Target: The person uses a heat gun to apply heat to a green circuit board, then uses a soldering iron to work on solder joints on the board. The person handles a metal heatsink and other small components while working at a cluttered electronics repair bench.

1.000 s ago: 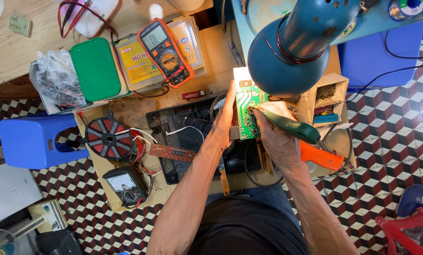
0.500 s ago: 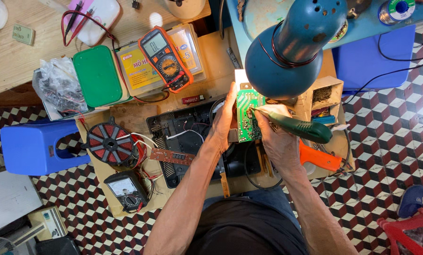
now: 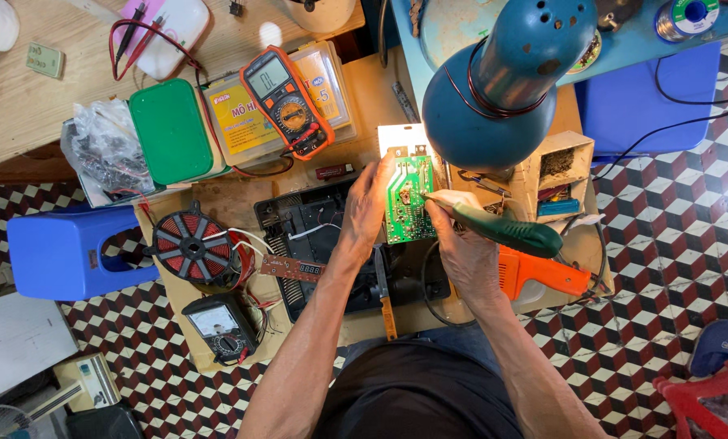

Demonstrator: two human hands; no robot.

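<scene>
Left hand (image 3: 369, 199) grip closed on left edge of green rectangular circuit board (image 3: 407, 201), tilting it under blue metal lamp (image 3: 498, 89) for light. Right hand (image 3: 461, 240) grip closed around green-handled soldering iron (image 3: 494, 226), tip touching board.

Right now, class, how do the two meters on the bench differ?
The orange-cased meter has a flat grey screen and lies tilted on a yellow box; the black meter has a pale needle-type dial face and lies on the board. The orange one is longer. Both have a round selector knob, and neither hand touches them.
</scene>
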